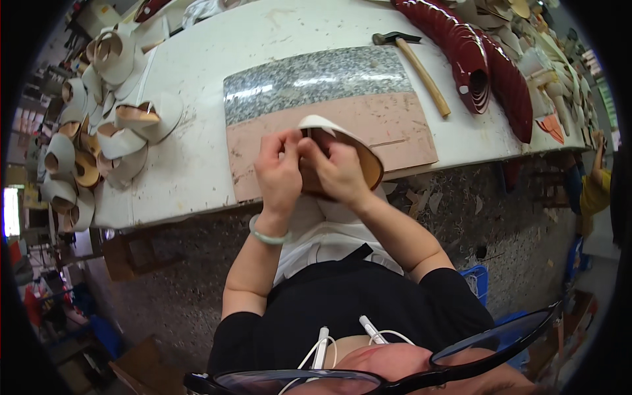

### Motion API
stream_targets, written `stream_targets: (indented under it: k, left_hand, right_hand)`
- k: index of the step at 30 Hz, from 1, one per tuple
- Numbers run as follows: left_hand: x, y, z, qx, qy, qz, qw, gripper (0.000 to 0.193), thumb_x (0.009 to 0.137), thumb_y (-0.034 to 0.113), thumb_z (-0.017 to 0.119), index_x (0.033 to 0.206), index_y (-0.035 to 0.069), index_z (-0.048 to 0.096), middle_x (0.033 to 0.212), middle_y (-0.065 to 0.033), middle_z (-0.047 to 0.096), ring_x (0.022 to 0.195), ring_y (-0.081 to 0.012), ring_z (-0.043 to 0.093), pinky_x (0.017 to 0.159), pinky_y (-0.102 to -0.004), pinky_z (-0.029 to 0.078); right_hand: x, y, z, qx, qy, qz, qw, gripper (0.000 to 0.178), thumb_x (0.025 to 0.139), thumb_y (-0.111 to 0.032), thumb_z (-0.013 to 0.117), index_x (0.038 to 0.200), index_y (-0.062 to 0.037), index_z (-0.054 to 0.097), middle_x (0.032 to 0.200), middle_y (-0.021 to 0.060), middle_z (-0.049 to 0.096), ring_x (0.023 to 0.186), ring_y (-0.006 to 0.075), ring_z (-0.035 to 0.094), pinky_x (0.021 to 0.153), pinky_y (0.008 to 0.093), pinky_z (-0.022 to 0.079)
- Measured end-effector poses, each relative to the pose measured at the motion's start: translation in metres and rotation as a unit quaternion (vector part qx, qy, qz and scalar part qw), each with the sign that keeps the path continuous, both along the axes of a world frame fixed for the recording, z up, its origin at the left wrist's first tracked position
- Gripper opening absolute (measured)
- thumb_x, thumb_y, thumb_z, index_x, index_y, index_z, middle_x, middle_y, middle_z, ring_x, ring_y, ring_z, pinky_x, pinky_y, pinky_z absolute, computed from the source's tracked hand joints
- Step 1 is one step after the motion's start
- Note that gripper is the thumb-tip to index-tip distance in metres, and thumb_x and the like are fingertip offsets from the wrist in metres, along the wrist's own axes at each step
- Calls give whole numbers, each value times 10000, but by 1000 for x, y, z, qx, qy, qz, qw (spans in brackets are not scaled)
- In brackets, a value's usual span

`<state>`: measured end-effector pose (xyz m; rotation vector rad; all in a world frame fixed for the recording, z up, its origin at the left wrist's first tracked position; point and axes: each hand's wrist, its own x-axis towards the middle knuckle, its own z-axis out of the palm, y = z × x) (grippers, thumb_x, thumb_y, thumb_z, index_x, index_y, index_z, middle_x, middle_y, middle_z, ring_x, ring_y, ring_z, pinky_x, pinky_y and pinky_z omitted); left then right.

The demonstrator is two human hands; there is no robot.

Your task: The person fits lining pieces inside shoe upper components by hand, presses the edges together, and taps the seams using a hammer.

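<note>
A white shoe upper (318,122) with a tan-brown lining is held up over the near edge of the work board, in front of my body. My left hand (279,172) is closed, thumb and fingers pinching the upper near its opening. Close against it, my right hand (339,170) is also closed on the upper, its thumb bent toward the left fingertips. The fingers hide part of the upper, and anything small between the fingertips cannot be made out. A pale green bangle (268,237) circles my left wrist.
Under the upper lies a board, part pink sheet (395,122), part speckled grey slab (316,80). A hammer (422,76) rests right of it. Nested dark red shoe uppers (454,49) lie far right; several white uppers (118,139) crowd the table's left. Scraps (434,202) litter the floor.
</note>
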<state>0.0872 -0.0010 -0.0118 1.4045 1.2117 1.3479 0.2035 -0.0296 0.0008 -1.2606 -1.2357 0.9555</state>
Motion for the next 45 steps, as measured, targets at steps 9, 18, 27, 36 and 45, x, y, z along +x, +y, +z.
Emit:
stream_targets:
  k: [9, 18, 27, 36, 45]
  left_hand:
    - [-22, 39, 35, -29, -33, -50, 998, 259, 973, 233, 565, 856, 20, 655, 791, -48, 686, 719, -138, 633, 640, -292, 510]
    - [-15, 19, 34, 31, -271, -275, 922, 465, 906, 157, 680, 1302, -8, 501, 1162, -85, 624, 1041, -149, 596, 887, -288, 513]
    - [-19, 10, 57, -84, -310, -295, 900, 207, 913, 14, 602, 1098, -59, 662, 1032, -109, 699, 909, -143, 659, 830, -273, 533]
    - [-18, 5, 87, -96, -259, -343, 898, 318, 894, 115, 693, 1163, -33, 612, 1059, -73, 674, 965, -121, 615, 855, -269, 514]
    - [-14, 4, 72, -226, -427, -319, 816, 377, 990, 257, 542, 1252, -14, 549, 1193, -121, 631, 1083, -205, 614, 956, -367, 483]
  right_hand:
    - [29, 6, 32, 171, -208, 208, 940, 278, 872, -22, 525, 1116, 33, 645, 934, 180, 700, 873, 233, 700, 798, 321, 530]
    - [60, 15, 29, 74, 405, 246, 878, 342, 952, -102, 558, 1229, 100, 559, 1224, 169, 603, 1160, 244, 560, 1038, 387, 409]
    - [70, 27, 29, 47, 514, 313, 797, 376, 984, -202, 525, 1279, 32, 530, 1283, 145, 575, 1193, 259, 554, 1051, 437, 411]
    - [97, 40, 30, -28, 451, 331, 828, 370, 961, -162, 570, 1282, 15, 519, 1187, 155, 624, 1079, 244, 639, 925, 423, 539]
    - [101, 47, 45, -40, 513, 199, 834, 296, 873, -41, 680, 1127, -48, 528, 990, 75, 661, 893, 142, 670, 833, 283, 549]
